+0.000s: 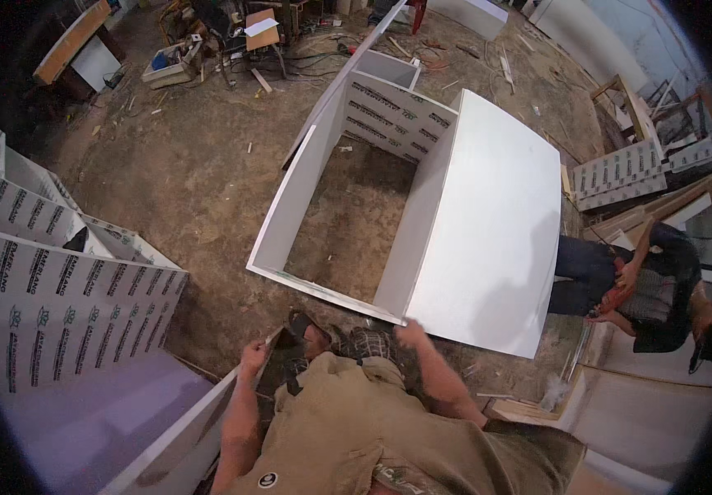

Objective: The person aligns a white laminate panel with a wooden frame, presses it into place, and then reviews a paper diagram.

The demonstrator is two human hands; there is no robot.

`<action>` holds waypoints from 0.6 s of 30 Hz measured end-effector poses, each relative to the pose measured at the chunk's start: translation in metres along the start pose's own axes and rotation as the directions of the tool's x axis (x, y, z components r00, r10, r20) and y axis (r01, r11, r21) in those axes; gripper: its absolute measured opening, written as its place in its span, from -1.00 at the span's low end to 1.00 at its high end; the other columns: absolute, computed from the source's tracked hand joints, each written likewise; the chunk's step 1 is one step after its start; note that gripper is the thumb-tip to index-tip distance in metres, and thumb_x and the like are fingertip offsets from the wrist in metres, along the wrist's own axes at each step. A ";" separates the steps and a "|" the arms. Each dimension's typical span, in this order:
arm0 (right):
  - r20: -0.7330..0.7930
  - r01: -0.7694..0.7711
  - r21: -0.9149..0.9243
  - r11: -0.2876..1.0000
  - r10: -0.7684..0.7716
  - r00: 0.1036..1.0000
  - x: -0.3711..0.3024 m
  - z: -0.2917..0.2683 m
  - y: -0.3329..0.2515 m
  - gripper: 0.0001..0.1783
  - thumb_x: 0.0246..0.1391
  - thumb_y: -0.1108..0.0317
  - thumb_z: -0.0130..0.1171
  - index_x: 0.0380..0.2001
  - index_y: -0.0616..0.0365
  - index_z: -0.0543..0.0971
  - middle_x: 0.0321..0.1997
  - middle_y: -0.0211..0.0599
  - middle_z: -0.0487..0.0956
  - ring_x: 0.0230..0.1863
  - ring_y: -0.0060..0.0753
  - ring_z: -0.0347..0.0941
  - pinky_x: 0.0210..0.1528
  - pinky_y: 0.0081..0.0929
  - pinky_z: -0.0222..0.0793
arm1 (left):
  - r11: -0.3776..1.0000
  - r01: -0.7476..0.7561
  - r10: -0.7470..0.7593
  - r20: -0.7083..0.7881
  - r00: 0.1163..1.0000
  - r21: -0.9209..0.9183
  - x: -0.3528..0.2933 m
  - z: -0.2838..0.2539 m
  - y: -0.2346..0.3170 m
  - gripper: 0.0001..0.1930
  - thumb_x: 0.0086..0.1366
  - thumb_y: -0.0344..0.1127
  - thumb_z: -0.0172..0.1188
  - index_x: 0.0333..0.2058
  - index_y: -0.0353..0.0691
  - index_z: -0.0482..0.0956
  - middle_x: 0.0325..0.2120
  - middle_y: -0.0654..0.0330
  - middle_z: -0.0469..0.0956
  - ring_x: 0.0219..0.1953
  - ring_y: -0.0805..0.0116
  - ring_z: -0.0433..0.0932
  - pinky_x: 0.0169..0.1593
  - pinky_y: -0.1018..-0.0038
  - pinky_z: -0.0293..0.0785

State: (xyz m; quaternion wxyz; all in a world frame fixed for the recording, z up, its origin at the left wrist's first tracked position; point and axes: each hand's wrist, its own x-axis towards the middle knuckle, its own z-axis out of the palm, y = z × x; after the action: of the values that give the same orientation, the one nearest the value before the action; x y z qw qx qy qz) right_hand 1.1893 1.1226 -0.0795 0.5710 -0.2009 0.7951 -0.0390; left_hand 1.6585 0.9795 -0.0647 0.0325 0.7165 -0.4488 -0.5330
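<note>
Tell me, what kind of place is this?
Probably a furniture workshop: there's a big white box frame, a co-worker holding a red tool, and wood scraps on the floor.

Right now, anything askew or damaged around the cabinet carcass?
No clear damage on the white cabinet carcass. The floor looks untidy, though: wood offcuts lie strewn beyond the carcass, and a crumpled whitish scrap, perhaps plastic, sits off its near right corner, loose clutter around the work.
</note>
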 end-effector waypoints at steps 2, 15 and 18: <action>-0.324 0.164 -0.133 0.977 -0.199 0.925 -0.009 0.045 0.066 -0.47 0.07 0.01 0.05 -0.16 0.31 0.56 -0.14 0.23 0.57 -0.05 0.19 0.50 -0.02 -0.08 0.42 | 0.968 0.178 -0.165 0.086 0.982 -0.174 0.008 0.017 0.037 -0.77 0.23 -0.26 0.15 -0.32 -0.33 0.61 -0.50 0.20 0.57 -0.45 0.27 0.52 -0.32 0.37 0.42; 0.202 0.550 -0.552 0.626 -0.540 0.817 0.020 -0.022 0.184 -0.70 0.07 0.28 0.07 -0.15 0.13 0.60 -0.15 -0.19 0.60 -0.18 -0.22 0.57 -0.22 -0.37 0.51 | 0.920 -0.288 0.337 -0.159 0.928 0.266 0.084 0.019 0.141 -0.66 0.19 -0.16 0.17 -0.21 -0.30 0.68 -0.26 -0.08 0.66 -0.13 -0.01 0.62 -0.03 0.22 0.49; 0.123 0.327 -0.076 0.942 -0.317 0.940 0.021 -0.040 0.113 -0.69 0.08 0.34 0.09 -0.10 0.17 0.58 -0.17 -0.23 0.60 -0.24 -0.29 0.57 -0.28 -0.37 0.51 | 0.960 -0.237 0.261 -0.161 0.952 0.152 0.115 -0.027 0.145 -0.63 0.20 -0.17 0.16 -0.21 -0.40 0.65 -0.30 -0.09 0.65 -0.17 0.10 0.63 -0.08 0.26 0.49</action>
State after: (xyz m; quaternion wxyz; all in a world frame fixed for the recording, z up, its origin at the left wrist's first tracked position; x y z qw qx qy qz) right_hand 1.1162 1.2114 -0.1172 0.5891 -0.3573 0.7200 -0.0827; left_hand 1.5949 0.8031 -0.0615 0.0925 0.6997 -0.5649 -0.4274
